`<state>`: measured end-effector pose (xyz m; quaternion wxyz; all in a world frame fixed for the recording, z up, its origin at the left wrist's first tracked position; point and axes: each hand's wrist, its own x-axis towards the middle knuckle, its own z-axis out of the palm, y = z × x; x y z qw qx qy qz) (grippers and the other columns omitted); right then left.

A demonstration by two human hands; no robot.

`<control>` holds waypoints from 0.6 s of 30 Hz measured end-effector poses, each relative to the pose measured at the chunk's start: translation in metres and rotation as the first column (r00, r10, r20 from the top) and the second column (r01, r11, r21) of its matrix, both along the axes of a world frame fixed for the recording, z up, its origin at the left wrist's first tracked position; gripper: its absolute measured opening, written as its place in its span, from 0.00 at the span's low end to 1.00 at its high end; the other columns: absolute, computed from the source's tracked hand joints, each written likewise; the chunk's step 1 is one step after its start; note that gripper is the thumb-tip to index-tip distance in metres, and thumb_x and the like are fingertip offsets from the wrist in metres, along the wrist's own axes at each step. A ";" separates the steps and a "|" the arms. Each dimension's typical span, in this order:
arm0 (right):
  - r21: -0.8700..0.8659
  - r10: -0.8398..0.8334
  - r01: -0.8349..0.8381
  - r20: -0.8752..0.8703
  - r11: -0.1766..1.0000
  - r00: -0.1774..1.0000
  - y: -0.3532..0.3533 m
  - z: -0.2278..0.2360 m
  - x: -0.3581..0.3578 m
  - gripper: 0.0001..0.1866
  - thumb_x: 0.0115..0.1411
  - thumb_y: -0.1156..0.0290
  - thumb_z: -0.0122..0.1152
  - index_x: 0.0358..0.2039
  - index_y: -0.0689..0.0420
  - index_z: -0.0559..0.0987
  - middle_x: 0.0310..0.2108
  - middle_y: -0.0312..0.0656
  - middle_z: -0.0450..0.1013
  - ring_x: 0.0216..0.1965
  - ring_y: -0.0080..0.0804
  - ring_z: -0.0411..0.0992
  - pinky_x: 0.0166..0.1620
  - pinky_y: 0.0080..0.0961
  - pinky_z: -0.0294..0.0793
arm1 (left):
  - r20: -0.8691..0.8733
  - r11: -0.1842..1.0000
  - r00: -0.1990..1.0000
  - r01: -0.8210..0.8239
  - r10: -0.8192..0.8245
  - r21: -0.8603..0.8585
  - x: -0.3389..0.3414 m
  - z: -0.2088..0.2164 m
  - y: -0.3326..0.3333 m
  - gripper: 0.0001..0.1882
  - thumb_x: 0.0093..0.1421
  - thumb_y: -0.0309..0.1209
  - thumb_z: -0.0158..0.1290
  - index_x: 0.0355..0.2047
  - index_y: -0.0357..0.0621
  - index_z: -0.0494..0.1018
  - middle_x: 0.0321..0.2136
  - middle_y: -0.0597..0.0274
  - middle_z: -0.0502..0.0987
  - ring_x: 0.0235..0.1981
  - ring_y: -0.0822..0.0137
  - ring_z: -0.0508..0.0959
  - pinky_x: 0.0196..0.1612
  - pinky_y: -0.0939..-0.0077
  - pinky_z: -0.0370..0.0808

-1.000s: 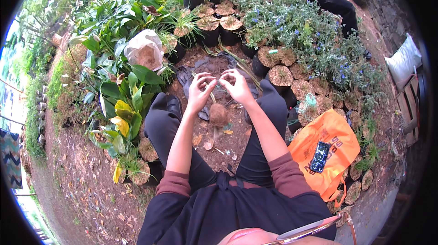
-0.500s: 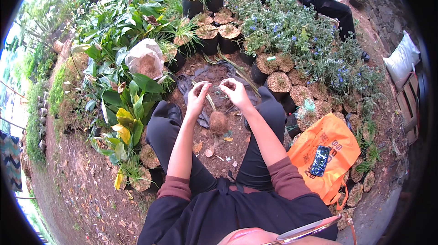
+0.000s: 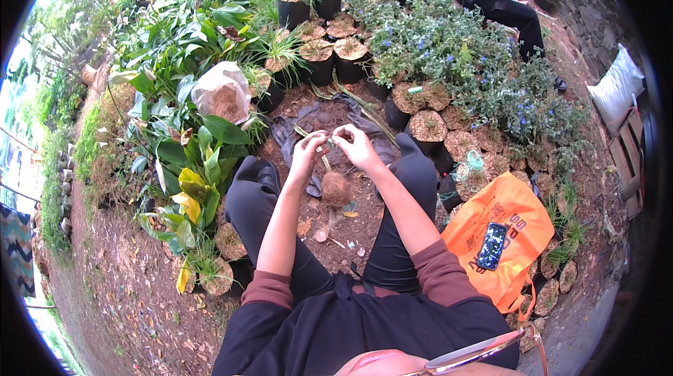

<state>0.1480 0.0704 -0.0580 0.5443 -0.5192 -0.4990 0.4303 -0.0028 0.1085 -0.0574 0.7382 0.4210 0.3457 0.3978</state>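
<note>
At the centre of the frame, the person's bare left hand point(image 3: 306, 155) and bare right hand point(image 3: 357, 149) come nearly together, each grip drawn into a fingertip pinch. Whether anything lies between the fingertips is too small to tell; so fine a pinch would suit something thin, such as a thread.

Just below the hands is a round, brown, fibrous ball point(image 3: 336, 189), seemingly resting on the reddish-brown soil ground point(image 3: 329, 250), a pale stalk rising from it toward the left hand. It sits between the dark-trousered knees, probably so that both hands reach it easily.

Beyond the hands, a crumpled grey sheet point(image 3: 283, 124) carries loose dark brown fibre point(image 3: 332, 114), perhaps to keep it off the soil. A translucent white bag point(image 3: 235, 76) of brown fibre stands open among the leaves at upper left of centre, its mouth upward, likely for easy scooping.

At lower right, a black-cased phone point(image 3: 493, 245) lies on a flat orange fabric bag point(image 3: 527, 225), which presumably keeps it clean. A tangle of pale green string point(image 3: 475, 161) rests on brown-topped pots right of centre.
</note>
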 end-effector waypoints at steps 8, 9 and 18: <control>-0.109 -0.001 -0.012 -0.121 0.994 0.993 0.005 -0.003 0.001 0.06 0.57 0.72 0.54 0.33 0.60 0.73 0.26 0.31 0.69 0.28 0.16 0.63 0.31 0.15 0.62 | 0.355 0.944 0.929 0.207 -0.107 -0.258 -0.001 -0.004 0.001 0.09 0.57 0.34 0.45 0.36 0.46 0.68 0.37 0.65 0.74 0.42 0.68 0.73 0.49 0.64 0.69; -0.121 -0.019 0.007 -0.094 0.993 0.995 0.007 0.001 0.000 0.06 0.57 0.72 0.54 0.33 0.60 0.73 0.26 0.31 0.69 0.28 0.16 0.62 0.31 0.15 0.62 | 0.329 0.947 0.939 0.194 -0.103 -0.256 -0.001 -0.005 0.001 0.09 0.57 0.34 0.45 0.36 0.46 0.68 0.37 0.64 0.74 0.42 0.68 0.73 0.49 0.64 0.69; -0.173 -0.052 0.034 -0.101 0.984 0.993 0.004 0.003 0.006 0.07 0.57 0.74 0.53 0.35 0.63 0.72 0.30 0.36 0.71 0.33 0.21 0.67 0.38 0.19 0.67 | -0.191 0.994 0.980 0.067 -0.049 0.091 0.006 0.004 -0.002 0.13 0.57 0.35 0.49 0.40 0.42 0.69 0.36 0.67 0.73 0.37 0.76 0.73 0.40 0.81 0.70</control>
